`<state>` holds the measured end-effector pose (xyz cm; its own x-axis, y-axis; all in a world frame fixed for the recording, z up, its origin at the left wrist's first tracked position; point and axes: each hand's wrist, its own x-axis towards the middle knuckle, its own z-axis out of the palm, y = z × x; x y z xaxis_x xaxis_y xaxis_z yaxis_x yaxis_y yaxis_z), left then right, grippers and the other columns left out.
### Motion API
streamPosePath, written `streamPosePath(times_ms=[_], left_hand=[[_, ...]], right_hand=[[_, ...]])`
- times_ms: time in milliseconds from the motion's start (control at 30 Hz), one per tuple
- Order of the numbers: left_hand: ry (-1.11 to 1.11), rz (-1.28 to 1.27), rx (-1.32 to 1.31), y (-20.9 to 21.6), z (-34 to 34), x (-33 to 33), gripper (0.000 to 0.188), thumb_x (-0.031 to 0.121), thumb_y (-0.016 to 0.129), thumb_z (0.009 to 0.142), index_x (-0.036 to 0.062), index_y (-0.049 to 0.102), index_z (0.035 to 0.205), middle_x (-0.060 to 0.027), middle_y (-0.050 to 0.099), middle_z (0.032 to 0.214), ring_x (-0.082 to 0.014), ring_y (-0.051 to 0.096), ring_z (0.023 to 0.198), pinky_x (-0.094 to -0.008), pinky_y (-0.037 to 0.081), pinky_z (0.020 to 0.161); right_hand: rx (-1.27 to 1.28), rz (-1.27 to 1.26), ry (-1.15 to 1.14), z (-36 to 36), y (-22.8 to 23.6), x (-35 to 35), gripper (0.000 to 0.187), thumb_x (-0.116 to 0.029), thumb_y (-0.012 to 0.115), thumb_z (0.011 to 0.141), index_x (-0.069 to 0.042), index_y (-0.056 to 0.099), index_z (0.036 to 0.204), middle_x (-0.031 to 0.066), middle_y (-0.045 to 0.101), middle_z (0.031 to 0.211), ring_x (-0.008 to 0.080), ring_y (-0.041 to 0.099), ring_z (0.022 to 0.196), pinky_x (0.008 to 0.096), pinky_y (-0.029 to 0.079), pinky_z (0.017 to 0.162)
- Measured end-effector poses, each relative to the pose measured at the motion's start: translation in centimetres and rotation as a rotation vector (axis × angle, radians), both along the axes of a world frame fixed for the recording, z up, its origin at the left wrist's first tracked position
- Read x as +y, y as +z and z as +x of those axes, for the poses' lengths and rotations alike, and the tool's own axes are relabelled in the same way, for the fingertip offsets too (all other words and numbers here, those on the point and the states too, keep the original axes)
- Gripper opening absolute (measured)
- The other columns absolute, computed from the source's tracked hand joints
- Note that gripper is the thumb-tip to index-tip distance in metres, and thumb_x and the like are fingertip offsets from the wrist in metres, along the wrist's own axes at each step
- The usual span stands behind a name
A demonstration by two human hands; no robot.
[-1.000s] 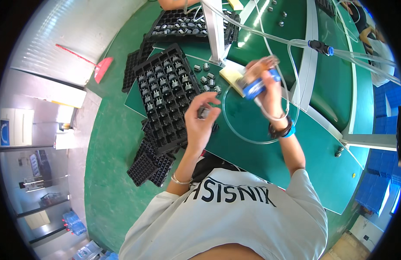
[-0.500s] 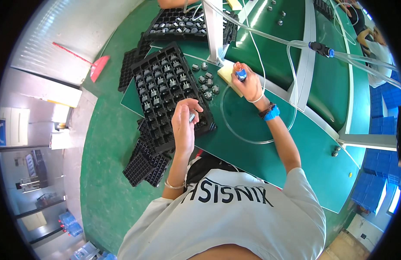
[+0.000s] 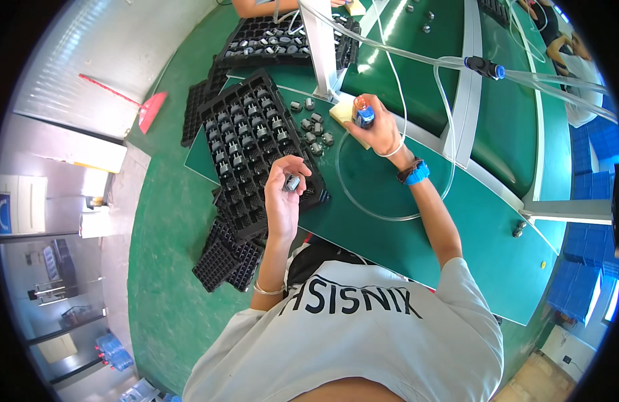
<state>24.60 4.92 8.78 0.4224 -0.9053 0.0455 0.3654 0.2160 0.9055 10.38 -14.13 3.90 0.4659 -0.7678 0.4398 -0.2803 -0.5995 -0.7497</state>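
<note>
My left hand (image 3: pixel 282 195) is raised over the near right corner of a black compartment tray (image 3: pixel 237 192), its fingers curled around a small silver metal part (image 3: pixel 292 182). Many of the tray's pockets hold similar parts with upright prongs, while the near rows look bare. My right hand (image 3: pixel 381 130) grips a small blue tool with a clear orange top (image 3: pixel 363 114) above a pale yellow pad (image 3: pixel 341 115). Between the tray and the pad lie several loose silver parts (image 3: pixel 315 128) on the green tabletop (image 3: pixel 416 251). The tool's lower end is hidden by my fingers.
A clear hose (image 3: pixel 369 216) loops across the table below my right hand. A white metal post (image 3: pixel 319 53) rises beyond the tray. Empty black trays (image 3: pixel 219 261) are stacked low at the left. Another person's arm (image 3: pixel 259 7) reaches over a filled tray (image 3: pixel 276 48) at the far side.
The silver part in my left hand now shows more of its face between the fingers. My right hand has shifted slightly left with the tool. The whole view has moved a little.
</note>
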Motion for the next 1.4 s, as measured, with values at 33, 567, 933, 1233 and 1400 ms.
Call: streamPosePath(times_ms=[33,567,933,1233,1400], left_hand=[[-0.017,-0.010,0.012,-0.1,-0.1,0.0,0.034,0.026,0.032,0.090,0.0004,0.051,0.103,-0.0064,0.053,0.087,-0.0092,0.039,0.070,-0.0212,0.033,0.062],[-0.052,0.047,0.019,-0.1,-0.7,0.2,0.036,0.017,0.033,0.077,0.0001,0.049,0.105,-0.0070,0.053,0.088,-0.0097,0.039,0.068,-0.0231,0.033,0.065],[-0.113,0.039,0.023,-0.6,-0.6,0.3,0.037,0.021,0.036,0.079,-0.0015,0.048,0.106,-0.0090,0.052,0.090,-0.0114,0.041,0.077,-0.0229,0.033,0.067],[-0.115,0.051,0.019,-0.5,-0.8,0.3,0.037,0.020,0.035,0.078,-0.0012,0.048,0.106,-0.0090,0.052,0.089,-0.0116,0.041,0.077,-0.0231,0.033,0.068],[-0.125,0.042,0.019,-1.0,-0.7,0.3,0.037,0.020,0.035,0.078,-0.0012,0.048,0.106,-0.0085,0.052,0.091,-0.0113,0.041,0.077,-0.0230,0.033,0.068]], right_hand=[[-0.003,-0.010,0.007,0.0,-0.2,-0.1,0.053,-0.023,0.072,0.068,-0.003,0.044,0.108,0.0195,0.058,0.093,0.0351,0.059,0.084,0.0374,0.047,0.072],[0.037,-0.082,0.015,-0.1,-0.4,0.0,0.033,-0.016,0.065,0.072,-0.003,0.051,0.098,0.0194,0.057,0.081,0.0383,0.057,0.073,0.0380,0.046,0.063],[0.013,-0.046,-0.048,0.4,-0.7,0.1,0.024,-0.015,0.063,0.073,-0.002,0.052,0.090,0.0202,0.056,0.075,0.0402,0.055,0.069,0.0394,0.045,0.059],[0.041,-0.042,-0.039,0.2,0.0,0.5,0.039,-0.022,0.069,0.070,-0.003,0.050,0.098,0.0205,0.059,0.079,0.0389,0.057,0.071,0.0405,0.046,0.061],[0.070,-0.008,-0.053,0.1,0.2,0.6,0.043,-0.023,0.071,0.068,-0.003,0.050,0.100,0.0197,0.059,0.083,0.0380,0.058,0.074,0.0403,0.047,0.063]])
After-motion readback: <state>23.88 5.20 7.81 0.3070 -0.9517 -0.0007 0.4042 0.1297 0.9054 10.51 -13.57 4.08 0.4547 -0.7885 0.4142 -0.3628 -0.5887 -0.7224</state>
